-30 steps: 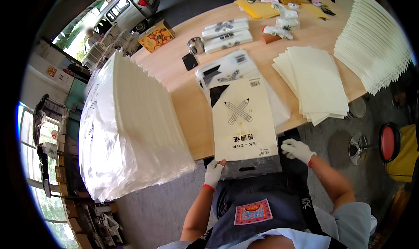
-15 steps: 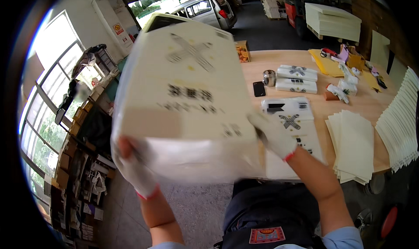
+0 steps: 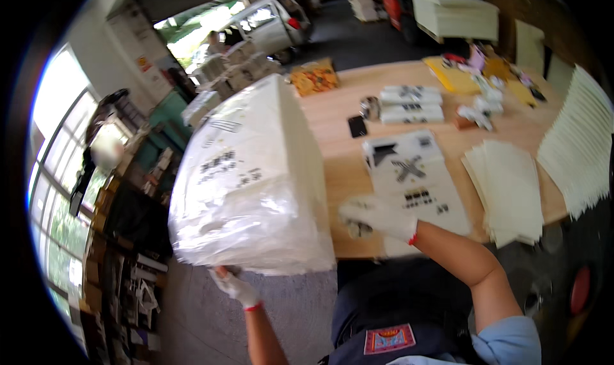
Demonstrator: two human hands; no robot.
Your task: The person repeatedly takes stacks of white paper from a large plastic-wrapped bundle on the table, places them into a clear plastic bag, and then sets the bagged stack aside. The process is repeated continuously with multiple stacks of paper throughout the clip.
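A big, bulky package (image 3: pixel 246 179) in shiny plastic with black print stands out at the table's left edge. Its wrap is crumpled along the near end. My left hand (image 3: pixel 238 289), in a white glove with a red cuff, grips the lower near edge; some of its fingers are hidden under the plastic. To the right of the package, and apart from it, my gloved right hand (image 3: pixel 377 218) hovers over the table edge with loosely bent, slightly blurred fingers and nothing visible in them. Flat printed plastic bags (image 3: pixel 416 173) lie just beyond that hand.
On the wooden table (image 3: pixel 339 154) are a phone (image 3: pixel 357 126), a metal tin (image 3: pixel 369 108), folded printed bags (image 3: pixel 411 104), pale sheets (image 3: pixel 505 189) and a long fanned stack (image 3: pixel 579 141). A patterned box (image 3: pixel 313 77) sits at the far edge. Shelves (image 3: pixel 121 237) line the left wall.
The package has moved down and turned, its side now facing right. My right hand has let go of it and shifted left and slightly down. My left hand has moved lower with it.
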